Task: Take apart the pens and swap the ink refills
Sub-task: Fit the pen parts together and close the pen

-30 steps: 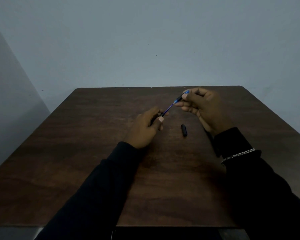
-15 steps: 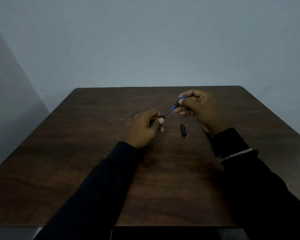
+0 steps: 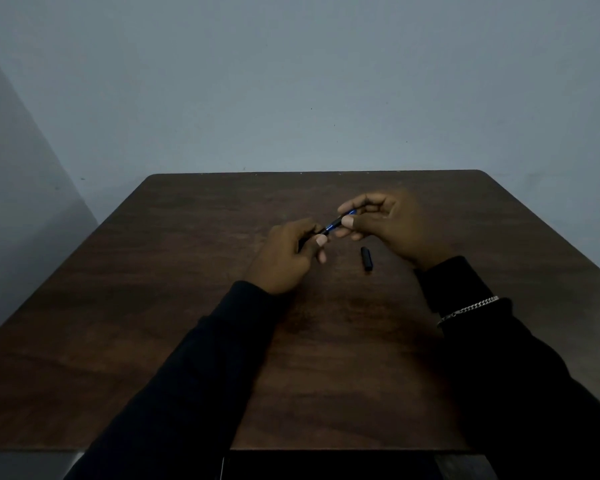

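A person in dark sleeves holds a blue pen (image 3: 338,221) between both hands above a dark wooden table (image 3: 187,306). The left hand (image 3: 284,258) grips the lower end of the pen, thumb and forefinger pinched together on it, the remaining fingers curled beneath so that this end is largely hidden. The right hand (image 3: 387,226) holds the upper end, thumb pressed against the barrel and the forefinger hooked over the blue tip, with the other fingers loosely bent behind. Only a short stretch of the pen shows between the two sets of fingertips, slanting up from the left hand toward the right. The light is dim, and whether the visible stretch is barrel or refill cannot be told.

A small black pen part (image 3: 366,258), short and cylindrical, lies flat on the table just below the right hand's fingers and to the right of the left hand's fingertips, touching neither. A silver chain bracelet (image 3: 468,310) sits over the right sleeve at the wrist. A plain pale wall (image 3: 291,81) rises beyond the table's far edge.
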### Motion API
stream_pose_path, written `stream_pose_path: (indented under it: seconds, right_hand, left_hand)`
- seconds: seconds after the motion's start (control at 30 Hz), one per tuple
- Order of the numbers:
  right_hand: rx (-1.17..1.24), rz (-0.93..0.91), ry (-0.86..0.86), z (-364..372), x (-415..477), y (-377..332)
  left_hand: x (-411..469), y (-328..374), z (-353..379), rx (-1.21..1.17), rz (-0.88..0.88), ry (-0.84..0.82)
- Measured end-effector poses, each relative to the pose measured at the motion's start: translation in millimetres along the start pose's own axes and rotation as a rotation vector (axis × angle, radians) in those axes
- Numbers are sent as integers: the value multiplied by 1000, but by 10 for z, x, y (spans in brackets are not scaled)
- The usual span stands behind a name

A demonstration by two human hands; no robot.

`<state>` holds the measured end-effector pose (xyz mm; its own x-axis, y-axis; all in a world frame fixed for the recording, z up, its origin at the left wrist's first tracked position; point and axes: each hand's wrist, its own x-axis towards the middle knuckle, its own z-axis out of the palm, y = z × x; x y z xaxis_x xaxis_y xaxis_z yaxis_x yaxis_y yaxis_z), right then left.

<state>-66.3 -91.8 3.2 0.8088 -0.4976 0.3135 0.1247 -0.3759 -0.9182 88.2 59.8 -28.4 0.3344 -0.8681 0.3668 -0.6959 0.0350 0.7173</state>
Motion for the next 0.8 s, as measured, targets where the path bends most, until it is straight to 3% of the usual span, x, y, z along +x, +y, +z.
stream_pose_path:
  seconds: [0.23,0.5,0.7,0.8]
  right_hand:
    - [-120,-17,-27,-27,27,98]
    - [-446,-24,64,47,-4,97]
    - [-192,-47,-12,5,15,50]
    - [-257,-81,-12,14,16,76]
  left_hand:
    - [2,-18,-3,46,32,-6]
    - [-10,33,-1,69,71,-3]
    - [-11,52,-18,67,48,15]
    - [-21,62,-22,74,51,10]
